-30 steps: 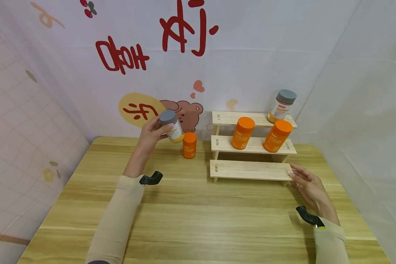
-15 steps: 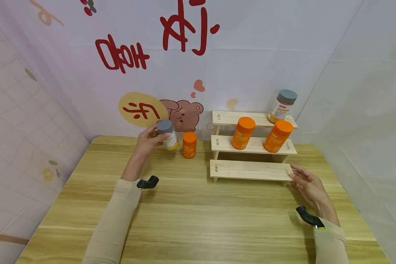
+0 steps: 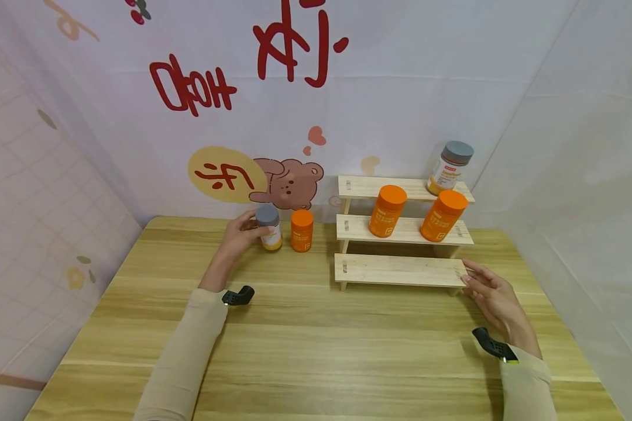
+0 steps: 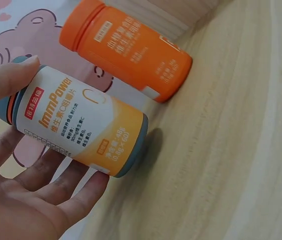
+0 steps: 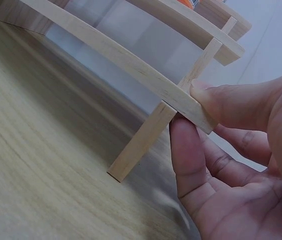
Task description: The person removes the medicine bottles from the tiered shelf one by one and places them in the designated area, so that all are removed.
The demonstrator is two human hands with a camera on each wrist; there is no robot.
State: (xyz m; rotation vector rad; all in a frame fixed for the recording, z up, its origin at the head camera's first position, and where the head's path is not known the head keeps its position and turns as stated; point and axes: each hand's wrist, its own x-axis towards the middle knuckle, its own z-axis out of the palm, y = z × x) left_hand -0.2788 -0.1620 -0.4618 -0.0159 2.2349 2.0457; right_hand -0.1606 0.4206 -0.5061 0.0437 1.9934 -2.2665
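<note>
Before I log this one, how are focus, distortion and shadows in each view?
Head view: sharp, wide-angle bend at edges, soft even light. Left wrist: bottle label crisp, faint shadow on the table. Right wrist: shelf soft, right hand dim and close.

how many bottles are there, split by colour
Orange bottles: 3, one on the table and two on the middle shelf.
White bottles with grey caps: 2, one held by the left hand and one on the top shelf.
Total: 5.
</note>
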